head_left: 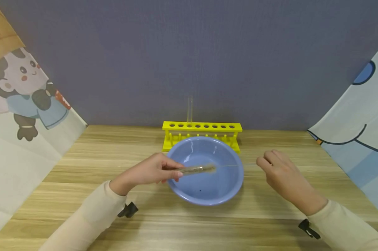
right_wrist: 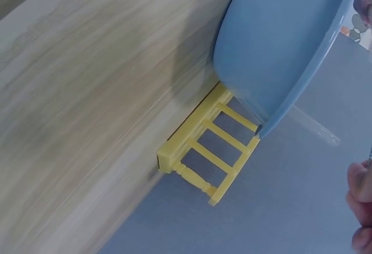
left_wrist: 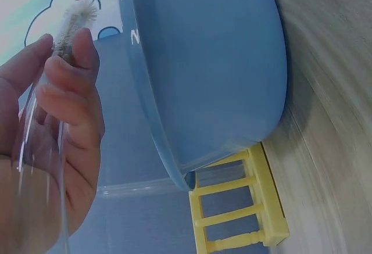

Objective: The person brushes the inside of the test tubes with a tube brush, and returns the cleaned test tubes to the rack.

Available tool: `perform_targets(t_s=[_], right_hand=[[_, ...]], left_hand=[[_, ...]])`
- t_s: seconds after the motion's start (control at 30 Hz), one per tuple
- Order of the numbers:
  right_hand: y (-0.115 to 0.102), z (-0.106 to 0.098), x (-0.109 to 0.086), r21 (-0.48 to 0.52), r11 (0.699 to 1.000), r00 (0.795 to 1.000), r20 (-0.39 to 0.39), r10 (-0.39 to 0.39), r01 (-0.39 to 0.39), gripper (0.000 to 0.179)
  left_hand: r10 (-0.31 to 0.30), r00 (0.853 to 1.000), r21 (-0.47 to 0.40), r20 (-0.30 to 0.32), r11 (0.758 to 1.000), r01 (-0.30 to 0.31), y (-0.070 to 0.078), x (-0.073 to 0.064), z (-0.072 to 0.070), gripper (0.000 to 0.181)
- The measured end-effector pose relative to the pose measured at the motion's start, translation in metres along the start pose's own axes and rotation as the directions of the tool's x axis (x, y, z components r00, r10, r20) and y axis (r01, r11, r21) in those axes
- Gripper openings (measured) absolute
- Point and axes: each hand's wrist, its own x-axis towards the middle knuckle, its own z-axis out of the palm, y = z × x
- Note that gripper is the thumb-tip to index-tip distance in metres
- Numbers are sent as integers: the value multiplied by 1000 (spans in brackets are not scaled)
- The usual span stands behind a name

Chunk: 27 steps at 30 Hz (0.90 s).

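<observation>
Over the blue basin (head_left: 204, 202), my left hand (head_left: 151, 170) grips a clear glass test tube (head_left: 193, 170) lying nearly level, its mouth toward the right. A test tube brush (head_left: 210, 168) sits partly inside the tube, with pale bristles sticking out of the mouth; the left wrist view shows those bristles just beyond my fingertips (left_wrist: 61, 68). To the right, my right hand (head_left: 281, 177) pinches the thin wire handle (head_left: 242, 164) of the brush. In the right wrist view only the edge of that hand shows.
Behind the basin stands a yellow test tube rack (head_left: 201, 126), partly hidden by the rim. One upright clear test tube (head_left: 190, 108) stands in it. The wooden table (head_left: 182, 230) meets a grey-blue panel (head_left: 189, 52) at the back, with cartoon-printed sheets at both sides.
</observation>
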Motion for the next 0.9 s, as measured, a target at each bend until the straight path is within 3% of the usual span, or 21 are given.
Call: perform_targets(t_s=[0.23, 0.37, 0.5, 0.57, 0.7, 0.9], right_hand=[[2, -1, -3, 50, 999, 1000, -26, 3, -2, 24], [4, -3, -2, 87, 996, 999, -36, 4, -1, 28], [6, -5, -2, 128, 992, 999, -36, 22, -18, 23], [6, -6, -2, 136, 990, 999, -39, 33, -27, 22], [8, -5, -2, 134, 991, 998, -56, 27, -20, 43], [10, -7, -4, 180, 982, 998, -29, 54, -48, 43]], left_hand=[[11, 1000, 16, -29, 1000, -11, 1, -2, -1, 28], [68, 994, 112, -81, 992, -59, 1, -3, -1, 31], [156, 980, 248, -126, 961, -122, -1, -4, -1, 32], [209, 968, 320, -135, 934, -157, -3, -4, 0, 31], [328, 935, 458, -138, 858, -233, -4, -4, 2, 31], [507, 848, 614, -152, 721, -321, -5, -4, 3, 31]])
